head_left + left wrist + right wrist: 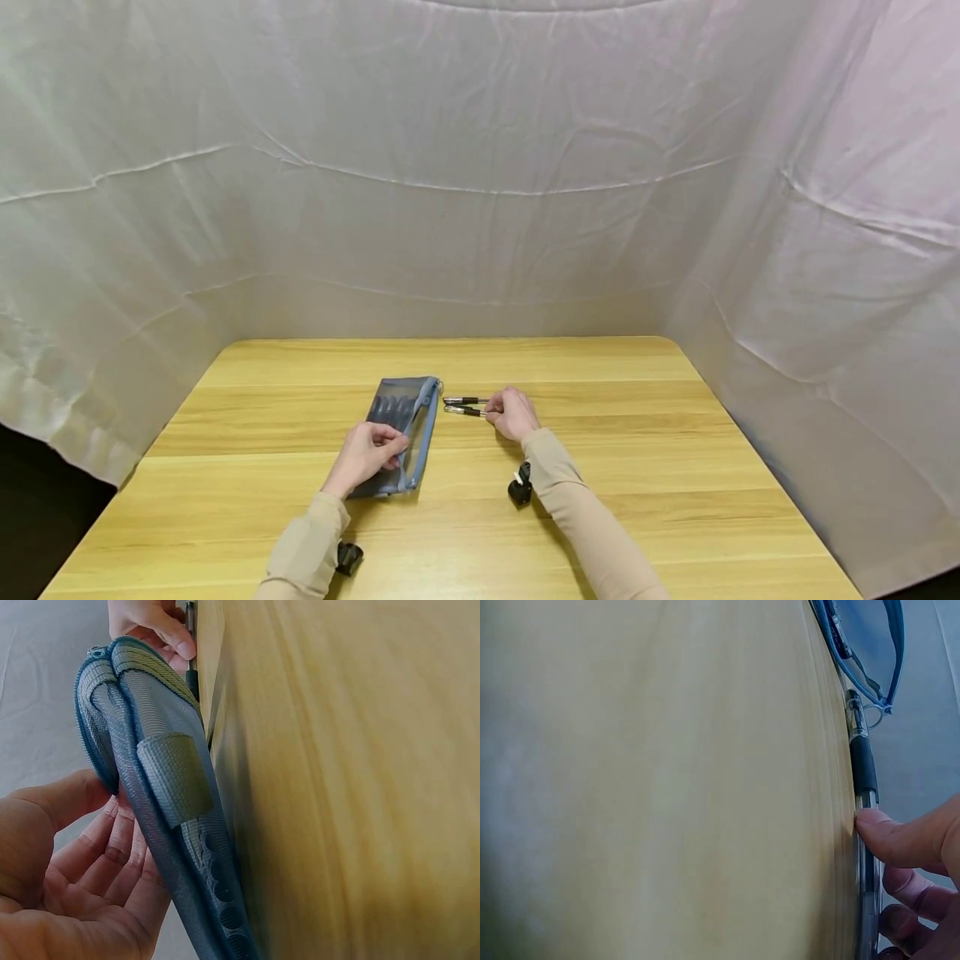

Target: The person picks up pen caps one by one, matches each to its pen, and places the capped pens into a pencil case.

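Note:
A blue-grey mesh zip pouch (428, 433) lies on the table with its zipped side parted. My left hand (367, 454) pinches the upper edge of that opening between thumb and fingers; in the left wrist view the thumb (71, 796) presses the zip edge. Two gel pens with clear caps and dark grips lie side by side, their tips toward the pouch: a farther pen (459, 401) and a nearer pen (463, 411). At their back ends, my right hand (513, 414) pinches a pen (864, 769) by its clear barrel, low against the tabletop.
The wooden table (637, 500) has pale curtains (480, 208) behind it and on both sides. Inside the pouch's opening a dark pen-like object (837, 634) shows. A small ring (879, 712) hangs from the pouch's zip end, close to the pen tips.

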`<control>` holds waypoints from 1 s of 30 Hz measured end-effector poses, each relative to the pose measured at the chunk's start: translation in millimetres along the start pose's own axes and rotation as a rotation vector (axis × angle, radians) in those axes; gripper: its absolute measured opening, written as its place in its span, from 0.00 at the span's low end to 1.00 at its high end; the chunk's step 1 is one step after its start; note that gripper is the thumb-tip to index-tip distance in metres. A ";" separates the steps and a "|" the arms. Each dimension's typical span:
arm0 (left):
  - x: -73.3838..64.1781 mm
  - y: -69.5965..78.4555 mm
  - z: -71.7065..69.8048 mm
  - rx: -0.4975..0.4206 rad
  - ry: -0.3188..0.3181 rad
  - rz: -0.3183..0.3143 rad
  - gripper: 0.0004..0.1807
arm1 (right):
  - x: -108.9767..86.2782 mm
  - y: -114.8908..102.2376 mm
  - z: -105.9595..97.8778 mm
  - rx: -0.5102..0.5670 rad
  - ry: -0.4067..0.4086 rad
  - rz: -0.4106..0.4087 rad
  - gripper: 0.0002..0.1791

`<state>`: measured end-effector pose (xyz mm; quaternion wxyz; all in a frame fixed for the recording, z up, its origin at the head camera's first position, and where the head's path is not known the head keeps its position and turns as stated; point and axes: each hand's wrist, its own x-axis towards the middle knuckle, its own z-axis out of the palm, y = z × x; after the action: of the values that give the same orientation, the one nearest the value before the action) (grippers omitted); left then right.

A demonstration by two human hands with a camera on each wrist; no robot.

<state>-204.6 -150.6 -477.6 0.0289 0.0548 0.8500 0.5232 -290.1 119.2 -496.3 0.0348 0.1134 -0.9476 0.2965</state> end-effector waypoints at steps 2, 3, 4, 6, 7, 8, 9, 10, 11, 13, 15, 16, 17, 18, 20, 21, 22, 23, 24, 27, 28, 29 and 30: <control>0.2 0.0 0.1 -0.001 0.001 0.001 0.09 | 0.3 0.9 0.3 0.002 -0.005 0.005 0.03; 0.3 0.0 0.2 -0.001 0.002 0.002 0.09 | 0.3 1.3 0.3 0.003 -0.010 0.008 0.03; 0.3 -0.1 0.2 -0.001 0.001 0.001 0.09 | 0.2 1.6 0.3 0.005 -0.012 0.011 0.03; 0.4 -0.2 0.3 -0.002 0.000 0.000 0.09 | -0.4 1.9 0.2 0.019 -0.017 0.018 0.03; 0.4 -0.4 0.3 -0.001 -0.002 -0.001 0.09 | -0.9 2.2 0.0 0.025 -0.021 0.017 0.03; 0.5 -0.5 0.2 -0.001 -0.003 -0.001 0.09 | -1.4 2.3 -0.1 0.034 -0.022 0.021 0.03; 0.5 -0.6 0.2 -0.001 -0.004 -0.002 0.09 | -2.0 2.1 -0.3 0.044 -0.026 0.028 0.03; 0.5 -0.6 0.1 -0.001 -0.005 -0.002 0.10 | -2.6 2.1 -0.4 0.051 -0.028 0.030 0.03; 0.5 -0.7 0.0 -0.001 -0.006 -0.002 0.10 | -3.3 2.1 -0.5 0.056 -0.029 0.031 0.02; 0.5 -0.8 -0.1 -0.001 -0.008 0.000 0.10 | -4.7 1.7 -0.9 0.062 -0.031 0.032 0.02; 0.4 -0.9 -0.3 -0.002 -0.011 0.001 0.10 | -6.3 0.9 -1.8 0.066 -0.035 0.034 0.02; 0.4 -0.9 -0.3 -0.002 -0.011 0.002 0.10 | -7.3 0.4 -2.3 0.070 -0.037 0.033 0.02; 0.5 -0.9 -0.4 -0.003 -0.011 0.003 0.10 | -8.2 -0.1 -3.0 0.076 -0.040 0.031 0.02; 0.6 -0.9 -0.4 -0.004 -0.012 0.005 0.10 | -9.3 -0.8 -3.8 0.082 -0.045 0.033 0.02; 0.8 -1.0 -0.3 -0.005 -0.012 0.007 0.10 | -11.7 -2.1 -5.3 0.096 -0.059 0.037 0.02; 0.9 -1.0 -0.2 -0.006 -0.011 0.008 0.10 | -12.6 -2.5 -5.8 0.102 -0.066 0.037 0.02; 1.1 -1.1 -0.1 -0.006 -0.011 0.009 0.10 | -13.7 -3.1 -6.3 0.105 -0.074 0.035 0.02; 1.2 -1.2 -0.1 -0.007 -0.011 0.009 0.10 | -14.7 -3.7 -7.0 0.112 -0.085 0.033 0.02; 1.2 -1.2 0.0 -0.007 -0.011 0.009 0.10 | -15.6 -4.4 -7.5 0.114 -0.094 0.033 0.02; 1.1 -1.2 0.1 -0.006 -0.010 0.006 0.10 | -17.6 -6.2 -8.8 0.118 -0.122 0.018 0.04; 0.9 -1.2 0.1 -0.006 -0.011 0.004 0.10 | -18.4 -7.2 -9.5 0.127 -0.133 0.018 0.04; 0.7 -1.0 0.1 -0.006 -0.011 0.001 0.10 | -18.7 -7.8 -9.8 0.133 -0.143 0.018 0.05; 0.4 -0.8 0.1 -0.005 -0.011 0.000 0.10 | -19.0 -8.5 -10.0 0.137 -0.149 0.018 0.05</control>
<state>-205.0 -150.8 -478.3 0.0339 0.0575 0.8485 0.5250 -269.6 121.8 -485.9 -0.0462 0.1286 -0.9260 0.3519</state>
